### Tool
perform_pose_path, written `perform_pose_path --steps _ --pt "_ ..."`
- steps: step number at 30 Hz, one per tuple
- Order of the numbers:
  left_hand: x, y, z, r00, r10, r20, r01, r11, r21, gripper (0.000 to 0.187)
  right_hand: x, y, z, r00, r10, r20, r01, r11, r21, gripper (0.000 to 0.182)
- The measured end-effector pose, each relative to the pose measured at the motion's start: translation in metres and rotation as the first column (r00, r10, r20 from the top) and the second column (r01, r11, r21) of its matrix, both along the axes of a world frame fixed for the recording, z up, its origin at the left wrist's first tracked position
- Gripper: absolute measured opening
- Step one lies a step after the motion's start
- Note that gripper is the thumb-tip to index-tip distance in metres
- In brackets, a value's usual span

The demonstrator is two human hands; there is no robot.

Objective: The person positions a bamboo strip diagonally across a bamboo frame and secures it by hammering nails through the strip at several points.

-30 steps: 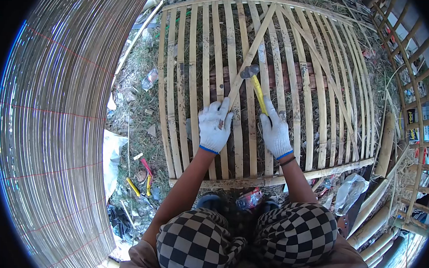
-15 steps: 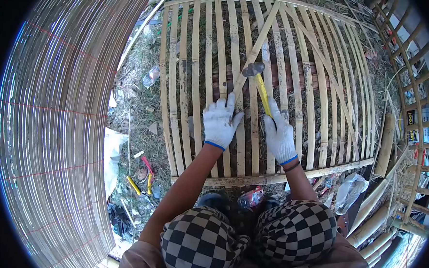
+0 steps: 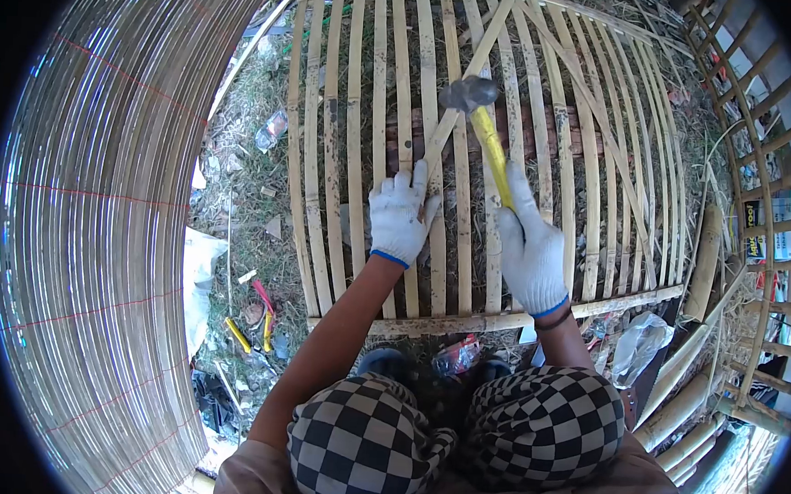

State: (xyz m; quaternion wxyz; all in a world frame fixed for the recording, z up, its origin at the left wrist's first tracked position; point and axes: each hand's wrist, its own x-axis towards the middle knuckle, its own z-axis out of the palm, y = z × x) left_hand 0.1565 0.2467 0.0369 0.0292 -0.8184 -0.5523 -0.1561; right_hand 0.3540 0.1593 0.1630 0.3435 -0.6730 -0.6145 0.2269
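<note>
My right hand (image 3: pixel 535 254), in a white glove with a blue cuff, is closed around the yellow handle of a hammer (image 3: pixel 490 145). The hammer's dark head is over the diagonal slat (image 3: pixel 486 48) of a bamboo lattice panel (image 3: pixel 436 326). My left hand (image 3: pixel 401 213), gloved the same way, rests on the slats by the lower end of that diagonal. Its index finger reaches up along the slats, and the thumb is spread to the right. Whether it pinches something small cannot be made out.
A rolled-out slatted blind (image 3: pixel 101 232) fills the left side. Yellow-handled tools (image 3: pixel 237 334) and white plastic (image 3: pixel 199 277) lie on the littered ground. A clear plastic bag (image 3: pixel 641 349), bamboo poles (image 3: pixel 704 263) and a bamboo fence (image 3: pixel 759 302) are on the right.
The hammer has risen off the lattice toward the camera, and my right hand has moved back and slightly right with it. My left hand stays by the diagonal slat. The view has shifted slightly.
</note>
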Motion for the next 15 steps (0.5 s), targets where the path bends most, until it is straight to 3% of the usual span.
perform_pose_path --steps 1,5,12,13,15 --pt "0.0 -0.002 0.0 1.0 -0.001 0.014 0.002 0.999 -0.032 0.068 0.0 -0.005 -0.002 1.0 0.015 -0.008 -0.014 0.993 0.12 0.066" --pt "0.001 0.0 -0.001 0.999 0.001 0.034 0.001 0.998 -0.062 0.069 0.0 -0.008 -0.005 0.996 0.091 0.022 -0.093 0.982 0.166 0.069" --pt "0.003 0.0 0.0 1.0 0.006 0.006 -0.006 0.999 -0.038 0.067 0.006 0.006 -0.04 0.973 0.137 0.186 -0.121 0.988 -0.091 0.064" --pt "0.005 0.003 0.0 1.0 0.011 0.017 -0.011 0.999 -0.033 0.067 0.008 0.006 -0.038 0.976 0.142 0.163 -0.143 0.99 -0.004 0.063" --pt "0.004 -0.001 -0.002 1.0 0.016 0.027 -0.014 0.999 -0.048 0.066 0.003 0.002 -0.005 0.981 0.117 0.154 -0.115 0.993 -0.025 0.061"
